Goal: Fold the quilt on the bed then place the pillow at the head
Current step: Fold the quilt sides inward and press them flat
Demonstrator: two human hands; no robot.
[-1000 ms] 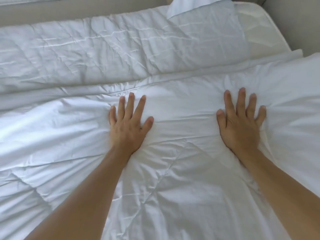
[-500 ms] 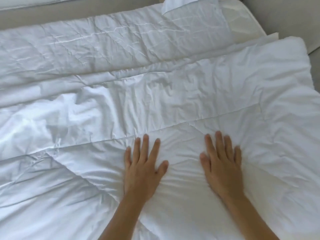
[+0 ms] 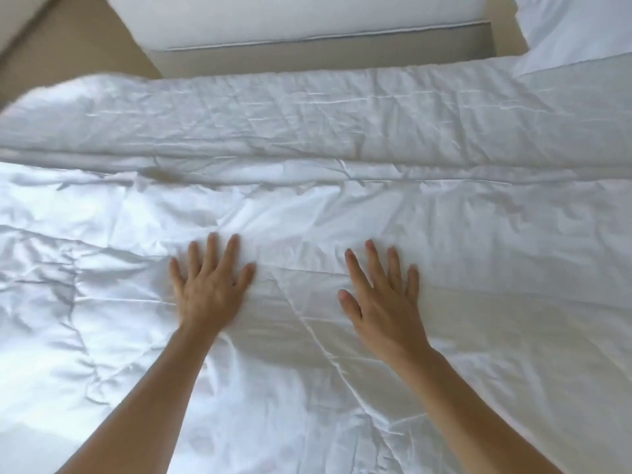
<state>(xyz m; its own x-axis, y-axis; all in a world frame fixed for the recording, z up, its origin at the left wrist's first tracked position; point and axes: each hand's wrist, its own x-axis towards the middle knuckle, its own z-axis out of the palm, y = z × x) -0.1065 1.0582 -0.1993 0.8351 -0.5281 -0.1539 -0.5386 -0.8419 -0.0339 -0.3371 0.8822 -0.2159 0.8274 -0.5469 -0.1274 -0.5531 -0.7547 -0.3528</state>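
Fingers [image 3: 232,254] of both hands spread, palms flat on white quilt [image 3: 342,131].

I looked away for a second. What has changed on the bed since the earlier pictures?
Both palms slid across the quilt toward the person and closer together, smoothing it; the view also swung, bringing a second mattress into sight. Unchanged: left hand and right hand stay flat and open, gripping nothing.
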